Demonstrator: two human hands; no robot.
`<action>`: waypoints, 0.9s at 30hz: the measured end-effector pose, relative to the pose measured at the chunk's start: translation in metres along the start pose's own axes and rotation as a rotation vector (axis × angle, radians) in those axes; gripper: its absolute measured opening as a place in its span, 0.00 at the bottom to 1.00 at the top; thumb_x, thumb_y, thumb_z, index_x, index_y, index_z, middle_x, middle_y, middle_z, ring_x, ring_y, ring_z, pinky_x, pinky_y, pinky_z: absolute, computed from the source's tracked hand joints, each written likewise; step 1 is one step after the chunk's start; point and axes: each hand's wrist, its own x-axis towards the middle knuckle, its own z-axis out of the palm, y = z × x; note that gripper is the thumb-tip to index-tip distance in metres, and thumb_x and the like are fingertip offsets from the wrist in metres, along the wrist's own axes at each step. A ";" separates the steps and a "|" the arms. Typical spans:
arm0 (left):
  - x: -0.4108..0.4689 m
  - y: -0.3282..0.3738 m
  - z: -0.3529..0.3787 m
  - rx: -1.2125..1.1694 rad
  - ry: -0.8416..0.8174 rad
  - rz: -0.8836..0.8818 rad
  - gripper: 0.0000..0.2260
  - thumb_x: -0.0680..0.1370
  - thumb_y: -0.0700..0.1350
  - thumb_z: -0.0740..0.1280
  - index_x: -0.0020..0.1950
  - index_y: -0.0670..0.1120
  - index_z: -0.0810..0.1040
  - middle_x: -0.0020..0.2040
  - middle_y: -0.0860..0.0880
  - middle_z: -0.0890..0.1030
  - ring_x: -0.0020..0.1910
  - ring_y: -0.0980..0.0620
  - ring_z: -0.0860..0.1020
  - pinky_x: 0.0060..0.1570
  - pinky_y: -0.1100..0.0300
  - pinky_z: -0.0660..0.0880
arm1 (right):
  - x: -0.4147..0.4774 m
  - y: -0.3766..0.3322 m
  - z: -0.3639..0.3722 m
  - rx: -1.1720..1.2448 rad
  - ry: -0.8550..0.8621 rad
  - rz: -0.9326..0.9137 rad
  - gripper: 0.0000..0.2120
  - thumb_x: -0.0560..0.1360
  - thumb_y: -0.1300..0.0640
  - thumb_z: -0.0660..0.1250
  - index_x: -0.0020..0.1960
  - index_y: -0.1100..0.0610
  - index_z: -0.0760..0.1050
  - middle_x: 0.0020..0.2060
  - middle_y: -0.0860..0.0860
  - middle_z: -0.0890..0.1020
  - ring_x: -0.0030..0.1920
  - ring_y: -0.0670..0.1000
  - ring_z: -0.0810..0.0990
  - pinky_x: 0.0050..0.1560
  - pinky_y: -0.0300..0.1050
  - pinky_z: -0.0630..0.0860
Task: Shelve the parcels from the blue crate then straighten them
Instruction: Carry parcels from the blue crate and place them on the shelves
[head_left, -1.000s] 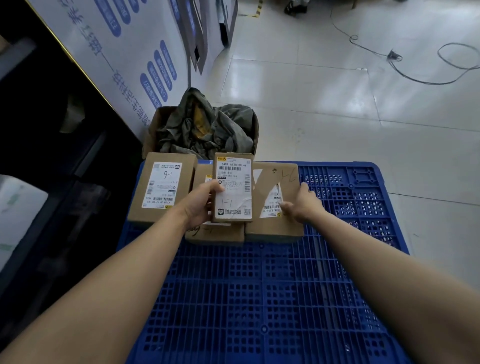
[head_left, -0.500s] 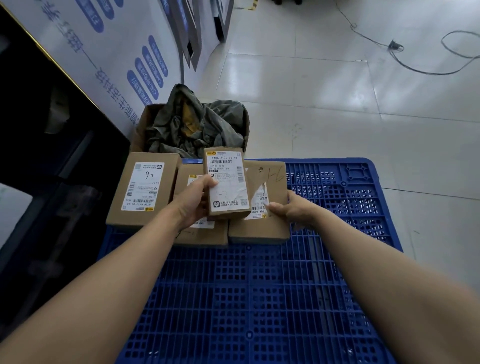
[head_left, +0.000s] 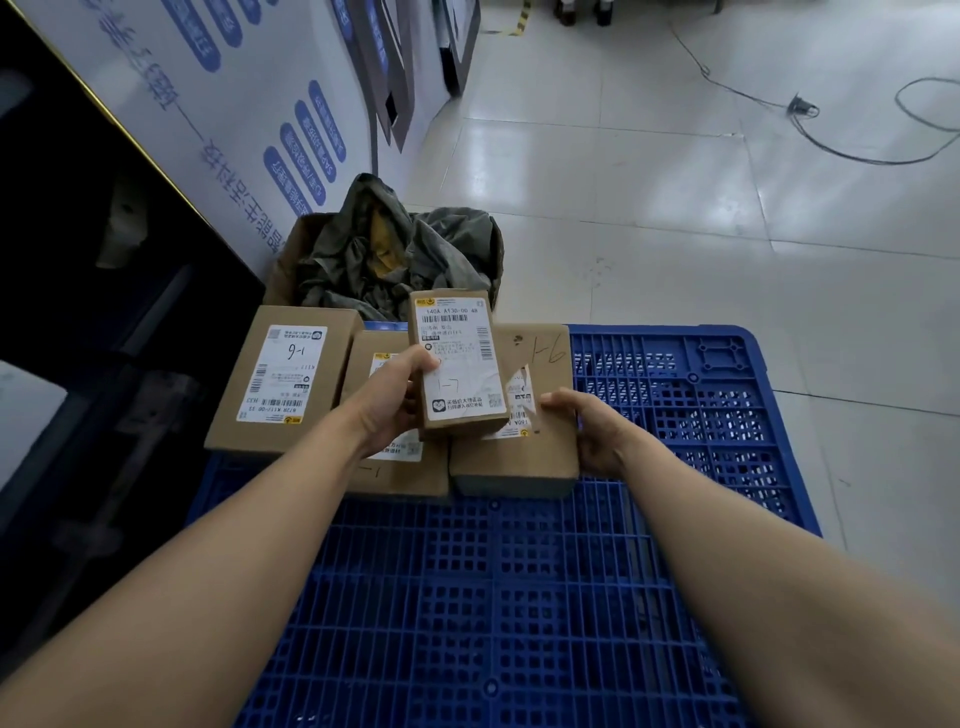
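Observation:
My left hand (head_left: 388, 400) grips a small brown parcel (head_left: 460, 364) with a white label marked 1-7, lifted above the others. My right hand (head_left: 592, 434) grips the near right corner of a larger brown parcel (head_left: 524, 457) marked 7-6, which lies on the blue crate (head_left: 519, 597). A third parcel (head_left: 395, 467) lies under my left hand, partly hidden. A fourth parcel (head_left: 283, 379) marked 1-6 lies at the crate's far left corner.
An open cardboard box (head_left: 291, 260) stuffed with grey-green cloth (head_left: 395, 254) stands beyond the crate. A dark shelf unit (head_left: 78, 312) runs along the left, beside a white printed panel (head_left: 234, 104). A cable (head_left: 831, 130) lies on the tiled floor at far right.
My left hand has lifted the small parcel slightly nearer. My right hand slid from the far right edge of the larger parcel to its near right corner.

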 end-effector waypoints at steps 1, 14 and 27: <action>-0.001 0.000 0.000 -0.026 0.008 -0.005 0.14 0.75 0.47 0.60 0.56 0.44 0.77 0.31 0.52 0.82 0.28 0.57 0.79 0.28 0.65 0.74 | -0.002 0.000 -0.001 -0.005 0.004 0.005 0.26 0.71 0.48 0.71 0.65 0.56 0.71 0.59 0.59 0.80 0.59 0.59 0.78 0.62 0.55 0.75; -0.075 0.096 0.025 -0.169 0.005 0.060 0.12 0.75 0.45 0.61 0.57 0.44 0.76 0.54 0.40 0.80 0.54 0.40 0.78 0.59 0.43 0.73 | -0.127 -0.084 0.015 -0.033 0.171 -0.319 0.36 0.70 0.55 0.74 0.70 0.51 0.55 0.58 0.59 0.72 0.54 0.60 0.78 0.40 0.54 0.82; -0.289 0.270 -0.033 -0.201 0.103 0.377 0.14 0.76 0.44 0.59 0.59 0.43 0.75 0.61 0.39 0.79 0.58 0.39 0.78 0.56 0.41 0.75 | -0.309 -0.181 0.164 -0.078 0.034 -0.633 0.34 0.69 0.51 0.74 0.67 0.52 0.59 0.54 0.54 0.76 0.52 0.55 0.80 0.40 0.49 0.80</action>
